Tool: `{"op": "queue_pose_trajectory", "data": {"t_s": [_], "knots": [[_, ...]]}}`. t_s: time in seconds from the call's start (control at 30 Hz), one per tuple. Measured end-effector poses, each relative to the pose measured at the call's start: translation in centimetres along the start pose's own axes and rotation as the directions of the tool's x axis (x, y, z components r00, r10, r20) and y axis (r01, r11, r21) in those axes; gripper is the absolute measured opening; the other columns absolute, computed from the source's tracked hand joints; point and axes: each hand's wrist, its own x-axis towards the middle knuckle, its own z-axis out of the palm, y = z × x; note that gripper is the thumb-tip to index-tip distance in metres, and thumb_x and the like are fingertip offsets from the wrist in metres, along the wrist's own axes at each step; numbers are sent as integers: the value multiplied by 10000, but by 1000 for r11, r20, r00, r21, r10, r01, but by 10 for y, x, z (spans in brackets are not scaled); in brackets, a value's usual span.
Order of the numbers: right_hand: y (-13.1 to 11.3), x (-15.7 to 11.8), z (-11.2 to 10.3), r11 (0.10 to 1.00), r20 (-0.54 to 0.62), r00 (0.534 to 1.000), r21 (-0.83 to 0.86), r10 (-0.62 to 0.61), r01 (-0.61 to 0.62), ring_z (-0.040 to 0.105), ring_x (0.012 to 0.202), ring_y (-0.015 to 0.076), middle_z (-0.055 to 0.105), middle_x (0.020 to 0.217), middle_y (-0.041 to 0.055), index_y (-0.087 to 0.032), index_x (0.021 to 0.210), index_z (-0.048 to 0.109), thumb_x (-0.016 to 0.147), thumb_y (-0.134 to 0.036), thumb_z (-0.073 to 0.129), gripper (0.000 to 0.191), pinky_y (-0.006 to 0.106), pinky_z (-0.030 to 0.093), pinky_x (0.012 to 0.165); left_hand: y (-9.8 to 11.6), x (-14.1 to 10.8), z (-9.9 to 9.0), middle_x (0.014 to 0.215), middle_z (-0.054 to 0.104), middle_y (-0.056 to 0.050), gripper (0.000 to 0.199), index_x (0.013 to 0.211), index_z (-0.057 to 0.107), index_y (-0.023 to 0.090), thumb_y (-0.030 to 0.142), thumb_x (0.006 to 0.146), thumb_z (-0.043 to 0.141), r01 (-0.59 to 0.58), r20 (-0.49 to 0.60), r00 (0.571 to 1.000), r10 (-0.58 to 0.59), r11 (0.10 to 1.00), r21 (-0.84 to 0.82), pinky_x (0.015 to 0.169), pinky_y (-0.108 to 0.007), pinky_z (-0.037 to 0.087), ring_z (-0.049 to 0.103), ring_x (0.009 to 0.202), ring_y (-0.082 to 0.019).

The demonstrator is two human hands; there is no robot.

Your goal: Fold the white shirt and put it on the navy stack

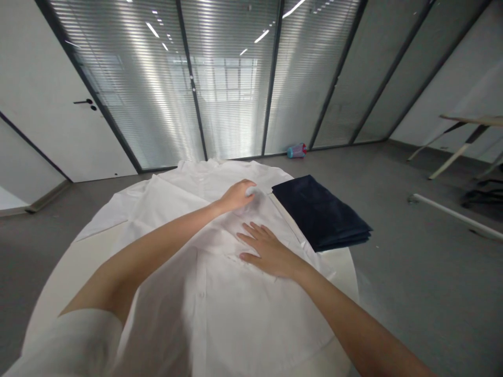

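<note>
- My left hand reaches across the white shirt spread on the round white table, fingers curled around a small fold of the fabric near the shirt's upper right side; the pinched cloth blurs at my fingertips.
- My right hand lies flat on the shirt, palm down and fingers spread, holding nothing and pressing the cloth just below and beside my left hand.
- The two hands are near each other but apart, my left forearm crossing over the shirt's front from the lower left.
- The shirt lies face up, covering most of the tabletop, its button placket running down the middle toward me and its collar at the far edge of the table.
- One sleeve spreads out toward the table's left rim.
- A folded dark navy cloth sits on the right side of the table, just beside the shirt's edge and partly overhanging the rim.
- Behind the table, a glass wall with closed blinds runs across the room, with a white door at left.
- A small blue and pink object lies on the grey floor at the foot of the glass; I cannot tell what it is.
- Table legs and a white bar show at far right.
</note>
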Motion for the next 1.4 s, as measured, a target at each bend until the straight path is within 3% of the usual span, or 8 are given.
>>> {"op": "queue_pose_trajectory", "data": {"t_s": [0.17,0.37,0.5,0.73,0.97,1.1,1.27,1.4], "knots": [[0,-3,0,1000,-17,1000,17,-4,5,145,1554,297,235,1669,111,-234,1559,407,1015,-561,437,636,504,143,1249,-15,37,41,1407,601,-120,396,1287,628,165,222,895,616,-2,105,994,-10,994,108,1121,-368,402,552,1304,-256],[-1,-2,0,1000,-46,999,9,-16,17,166,1550,293,268,1663,103,-262,1531,441,1009,-529,473,587,503,162,1241,-6,60,53,1309,625,-134,413,1146,720,196,502,870,688,24,94,995,-41,985,168,1091,-489,372,526,1270,-340],[-1,-2,0,1000,-53,998,-4,-30,30,184,1546,301,308,1647,116,-252,1505,471,1009,-518,477,563,511,174,1235,1,74,58,1209,670,-135,300,1057,748,181,398,853,711,45,102,993,-64,983,176,1046,-480,400,576,1191,-337],[-2,-3,-1,999,-65,997,-1,-37,37,209,1538,295,347,1628,122,-236,1486,494,1012,-519,476,552,490,173,1238,-2,84,63,1049,740,-102,154,958,755,170,235,884,637,122,124,982,-140,982,141,883,-326,489,674,1006,-255],[-3,-3,-1,999,-85,996,-7,-37,37,226,1532,302,362,1616,147,-213,1470,508,1010,-501,491,543,490,179,1234,2,77,66,1120,705,-127,120,930,730,147,179,893,620,142,66,987,-149,984,106,901,-311,482,648,1045,-244],[-2,-3,1,999,-88,995,-13,-39,38,228,1532,299,351,1623,140,-222,1473,504,1009,-495,499,538,492,177,1233,4,75,70,1134,681,-132,161,962,708,145,132,905,557,172,-48,984,-169,983,65,925,-303,475,643,1040,-221],[0,-2,2,999,-77,997,3,-32,32,219,1534,302,331,1636,124,-240,1495,486,1004,-500,510,556,489,176,1230,-5,74,69,1071,682,-122,233,1015,677,137,119,944,456,304,-223,928,-299,953,-13,925,-301,488,657,997,-192],[0,-2,3,1000,-68,998,26,-15,17,190,1542,309,293,1654,117,-242,1516,466,1006,-521,491,582,490,159,1235,-9,65,66,996,695,-81,214,965,682,164,153,936,471,364,-244,898,-367,929,-57,880,-301,508,670,928,-183]]}}
